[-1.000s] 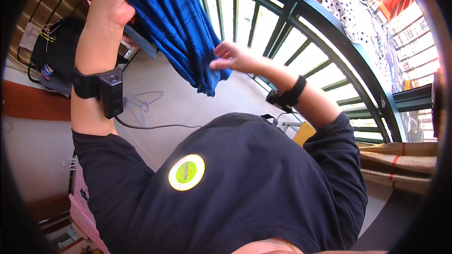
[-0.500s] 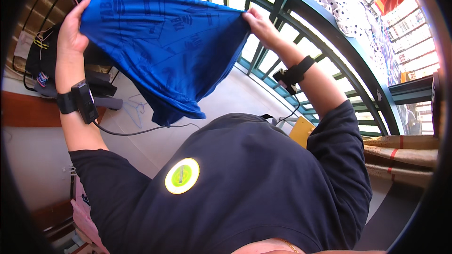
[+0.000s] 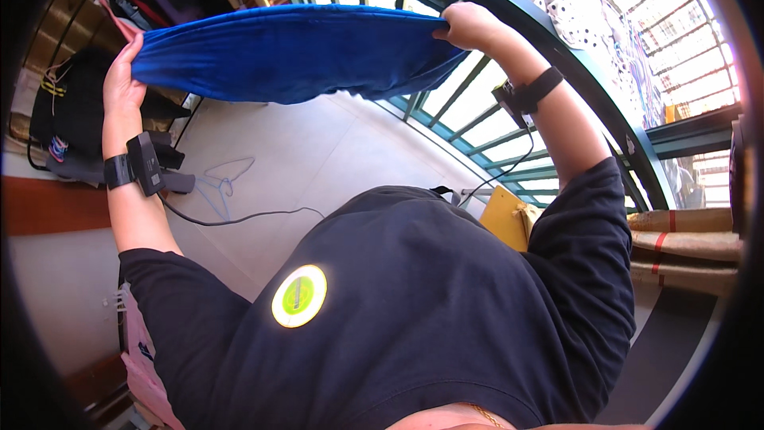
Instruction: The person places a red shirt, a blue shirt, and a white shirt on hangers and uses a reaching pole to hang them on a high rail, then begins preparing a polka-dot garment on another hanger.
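Observation:
A blue cloth garment is stretched out between my raised hands, its exact kind not plain from this angle. My left hand grips its left end, thumb up along the edge. At the other end, my right hand is closed around the upper right corner of the cloth. The upper edge runs nearly straight from hand to hand, and the lower edge sags a little. Each forearm wears a black strap with a small device, the left one trailing a cable.
Light blue hangers lie on the pale floor. Dark clothes hang on a rack at the left. Green window bars curve along the right, with a polka-dot cloth beyond them. A yellow board stands by my right elbow.
The blue garment has gone from hanging low to a taut, narrow band. My right hand has moved right and slightly up; my left hand is slightly lower.

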Available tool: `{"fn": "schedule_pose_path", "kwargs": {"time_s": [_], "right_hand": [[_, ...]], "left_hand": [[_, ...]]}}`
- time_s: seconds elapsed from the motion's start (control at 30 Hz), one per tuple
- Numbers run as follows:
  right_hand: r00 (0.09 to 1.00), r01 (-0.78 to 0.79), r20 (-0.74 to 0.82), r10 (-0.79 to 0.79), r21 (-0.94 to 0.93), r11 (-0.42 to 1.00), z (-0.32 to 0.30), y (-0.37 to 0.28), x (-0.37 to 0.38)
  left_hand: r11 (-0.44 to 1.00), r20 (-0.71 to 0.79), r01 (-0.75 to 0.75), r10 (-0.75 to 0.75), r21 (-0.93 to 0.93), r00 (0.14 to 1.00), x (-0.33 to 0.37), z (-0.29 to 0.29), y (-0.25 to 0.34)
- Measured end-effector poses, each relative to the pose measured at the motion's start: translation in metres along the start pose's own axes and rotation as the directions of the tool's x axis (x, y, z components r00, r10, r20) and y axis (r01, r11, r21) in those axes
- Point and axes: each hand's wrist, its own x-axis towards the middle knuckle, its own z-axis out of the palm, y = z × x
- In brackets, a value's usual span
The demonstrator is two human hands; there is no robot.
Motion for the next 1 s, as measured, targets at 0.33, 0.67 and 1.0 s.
{"fn": "schedule_pose_path", "kwargs": {"time_s": [0.33,0.67,1.0], "right_hand": [[0.986,-0.096,0.077,0.15,0.988,0.121,-0.003,-0.014,-0.008],[0.992,-0.112,0.118,-0.041,0.699,-0.707,-0.041,-0.099,-0.005],[0.992,0.088,-0.044,0.121,0.915,-0.393,-0.027,-0.057,0.03]], "left_hand": [[1.0,-0.106,0.002,-0.002,-0.006,0.994,0.032,-0.005,-0.029],[0.862,0.632,-0.055,-0.324,0.503,0.704,-0.093,0.185,-0.105],[0.978,0.387,0.159,-0.2,0.135,0.9,-0.08,0.183,-0.126]]}}
